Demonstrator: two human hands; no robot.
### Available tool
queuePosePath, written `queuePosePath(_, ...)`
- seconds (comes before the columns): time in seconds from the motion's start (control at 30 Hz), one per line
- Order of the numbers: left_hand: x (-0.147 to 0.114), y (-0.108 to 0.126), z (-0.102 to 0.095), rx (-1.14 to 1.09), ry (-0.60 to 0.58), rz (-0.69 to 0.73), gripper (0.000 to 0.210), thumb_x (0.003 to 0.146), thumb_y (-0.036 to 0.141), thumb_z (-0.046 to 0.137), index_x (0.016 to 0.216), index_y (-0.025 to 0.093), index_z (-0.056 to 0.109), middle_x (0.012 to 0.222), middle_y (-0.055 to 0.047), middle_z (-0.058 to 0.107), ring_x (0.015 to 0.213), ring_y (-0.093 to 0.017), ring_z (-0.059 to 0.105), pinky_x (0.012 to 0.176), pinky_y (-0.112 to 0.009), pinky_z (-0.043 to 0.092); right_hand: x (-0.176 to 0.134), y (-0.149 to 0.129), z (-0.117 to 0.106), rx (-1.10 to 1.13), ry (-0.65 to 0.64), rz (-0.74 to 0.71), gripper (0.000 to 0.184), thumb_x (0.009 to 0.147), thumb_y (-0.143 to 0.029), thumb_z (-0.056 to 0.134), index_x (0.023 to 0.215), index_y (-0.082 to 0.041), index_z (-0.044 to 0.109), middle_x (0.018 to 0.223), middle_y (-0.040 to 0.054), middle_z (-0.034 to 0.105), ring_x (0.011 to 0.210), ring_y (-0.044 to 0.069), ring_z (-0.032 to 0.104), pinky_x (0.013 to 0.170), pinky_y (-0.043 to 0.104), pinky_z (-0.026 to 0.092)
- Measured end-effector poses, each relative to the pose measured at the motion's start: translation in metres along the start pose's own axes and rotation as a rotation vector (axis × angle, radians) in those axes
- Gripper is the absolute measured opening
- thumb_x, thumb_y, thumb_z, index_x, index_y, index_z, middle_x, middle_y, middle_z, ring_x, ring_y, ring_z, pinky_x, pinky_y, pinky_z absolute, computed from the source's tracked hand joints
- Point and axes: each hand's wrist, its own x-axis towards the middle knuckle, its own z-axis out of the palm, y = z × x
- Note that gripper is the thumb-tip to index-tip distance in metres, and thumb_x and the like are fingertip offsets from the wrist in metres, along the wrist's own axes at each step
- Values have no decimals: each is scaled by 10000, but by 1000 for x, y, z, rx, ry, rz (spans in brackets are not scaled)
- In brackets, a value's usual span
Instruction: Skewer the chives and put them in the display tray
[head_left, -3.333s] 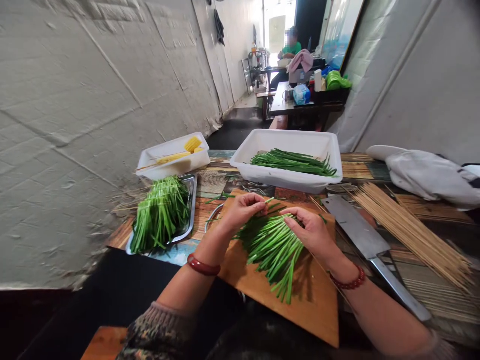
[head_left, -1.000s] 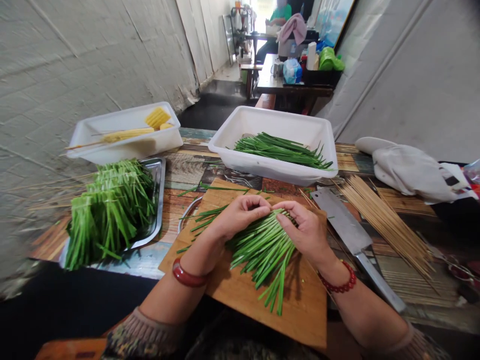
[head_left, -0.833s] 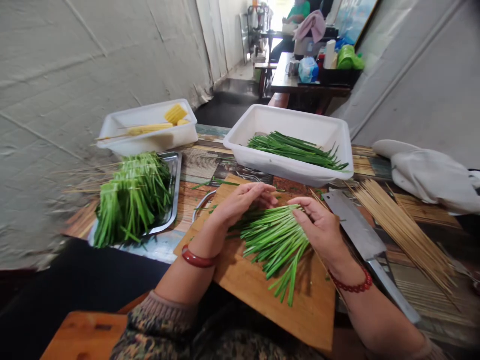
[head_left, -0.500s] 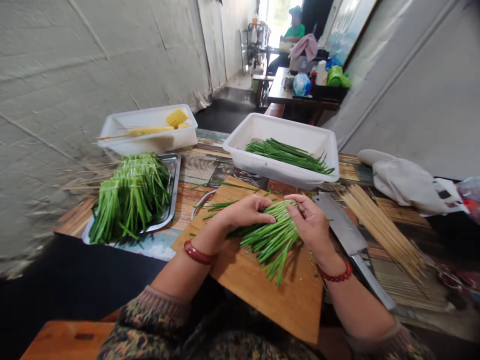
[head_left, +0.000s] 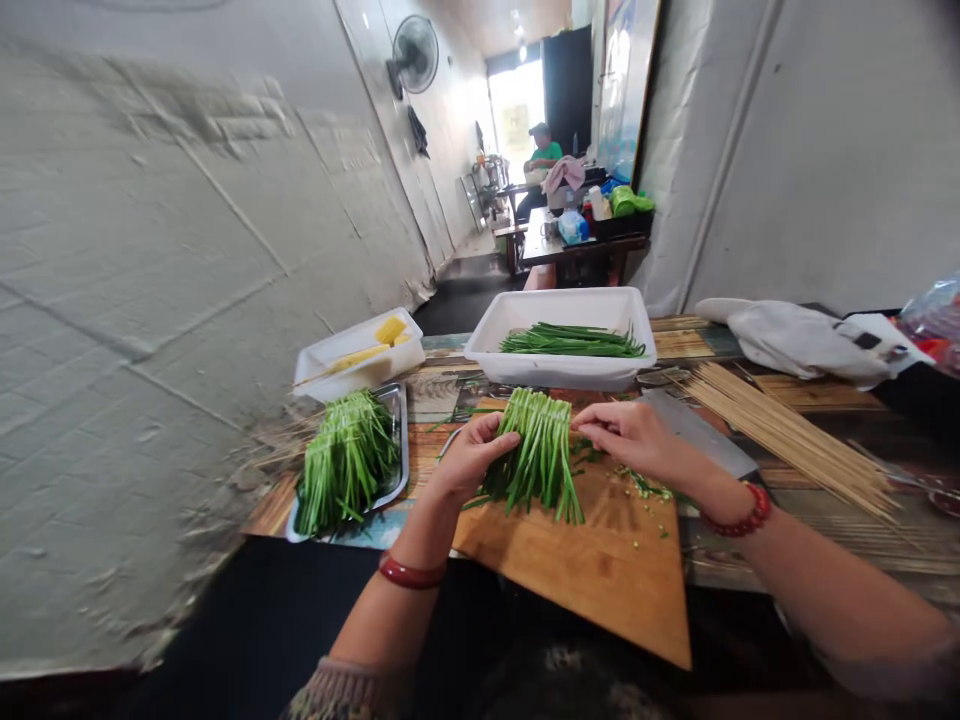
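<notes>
A bunch of green chives (head_left: 541, 455) is held up over the wooden cutting board (head_left: 600, 580), its cut pale ends at the top and the leaves hanging down. My left hand (head_left: 474, 455) grips its left side, thumb across the front. At the bunch's upper right edge, my right hand (head_left: 637, 440) is closed in a pinch; what is between the fingertips, if anything, is too small to make out. Partly behind my right hand lies a cleaver (head_left: 705, 435), only its blade showing. Chopped green bits (head_left: 645, 487) are scattered on the board.
Bundled chives on skewers (head_left: 349, 465) lie on a metal tray (head_left: 403, 440) at left. Behind stand a white tub (head_left: 555, 375) of loose chives and another tub (head_left: 360, 375) with corn. Bamboo skewers (head_left: 795, 430) and a white cloth (head_left: 806, 340) lie right. A person (head_left: 541, 150) sits far back.
My view has tilted up and swung left. The chives have been raised more upright in my left hand. My right hand has gone from cupping the bunch to pinching at its right edge.
</notes>
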Motion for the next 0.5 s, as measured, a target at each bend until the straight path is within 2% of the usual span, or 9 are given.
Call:
queuePosePath(0.07,-7,6,-2,-12,-5,40,409,716,466,816,919,121,730,831,-46,724,730,-133,624,712,-229,472,9,-8,-4,-64,10,-70,218,891,-292,566,848,-223,768,817,23,769,714,179,671,630,275,486)
queuePosePath(0.17,-14,19,-8,-58,-35,86,512,729,572,768,956,114,732,803,-61,718,765,-159,635,726,-251,478,21,-18,-6,-79,-44,-123,247,901,-300,547,850,-200,767,777,18,759,675,167,653,618,270,459)
queuePosePath(0.3,-18,35,-12,-73,-31,99,473,637,529,853,822,114,721,679,-23,675,636,-118,594,670,-239,480,32,-32,-1,-93,-93,-226,249,912,-298,540,871,-195,763,785,16,756,695,164,653,642,269,445)
queuePosePath(0.4,-20,40,-8,-87,-1,82,416,653,496,854,709,118,690,626,-12,654,564,-100,573,625,-237,476,35,-41,4,-119,-83,-275,239,907,-288,546,852,-204,762,801,14,761,723,172,663,658,272,437)
queuePosePath(0.5,-24,37,-1,-124,-2,49,406,668,478,849,657,114,669,626,-29,666,585,-118,606,633,-248,487,32,-47,6,-149,-58,-281,236,913,-277,543,839,-203,754,771,11,750,689,167,650,649,273,424)
